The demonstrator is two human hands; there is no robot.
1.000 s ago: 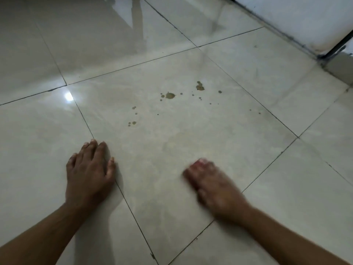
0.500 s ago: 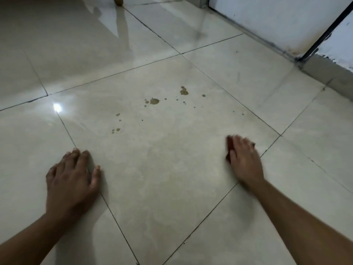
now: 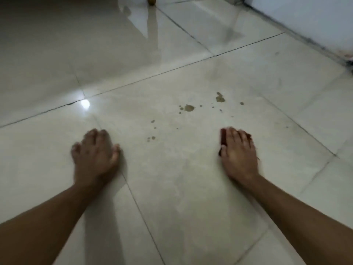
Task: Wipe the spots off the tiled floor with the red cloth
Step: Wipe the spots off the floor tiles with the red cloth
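Brown spots (image 3: pixel 189 108) are scattered over a glossy beige floor tile (image 3: pixel 181 178), the biggest at the far middle, smaller ones trailing toward me. My right hand (image 3: pixel 238 153) lies flat on the red cloth (image 3: pixel 223 139), pressing it to the tile just right of and nearer than the spots; only the cloth's dark red edges show around my fingers. My left hand (image 3: pixel 95 155) rests palm down on the floor, fingers spread, over a grout line to the left of the spots. It holds nothing.
A white wall (image 3: pixel 305 18) with a dark skirting line runs along the far right. A small brown object (image 3: pixel 151 0) stands at the far top edge. A bright light reflection (image 3: pixel 85 103) shines on the tile left of the spots.
My right hand slid the cloth from the tile's middle out to the right, then stayed beside the spots. The view tilted, bringing both hands nearer the spots.
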